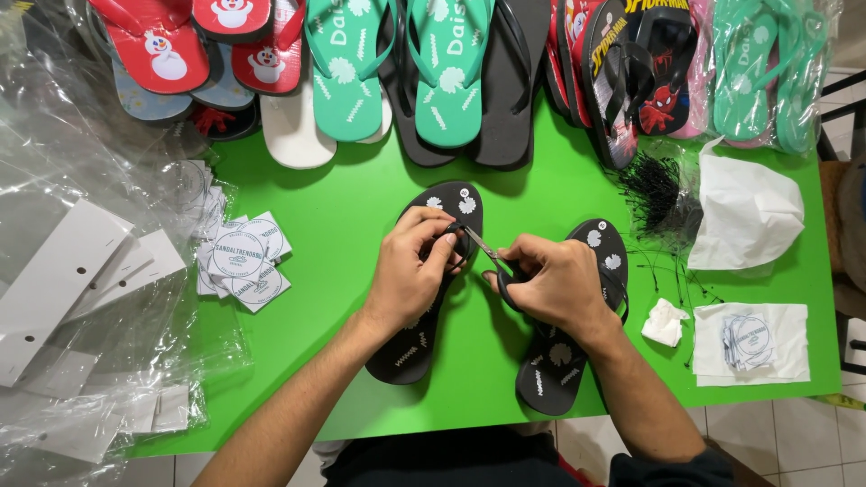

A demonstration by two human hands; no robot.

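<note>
Two black flip-flops with white flower prints lie side by side on the green table (343,225). My left hand (410,271) pinches the strap of the left flip-flop (424,334) near its toe end. My right hand (550,284) rests over the right flip-flop (550,370) and grips small black-handled scissors (492,257). The scissor tips point up-left and meet the strap at my left fingertips.
Rows of red, teal, black and character-printed flip-flops (442,81) fill the far edge. Round-printed paper tags (244,261) lie left. Clear plastic bags and white card hangers (63,280) cover the left side. A bundle of black tag loops (658,194), white paper (749,216) and more tags (749,341) sit right.
</note>
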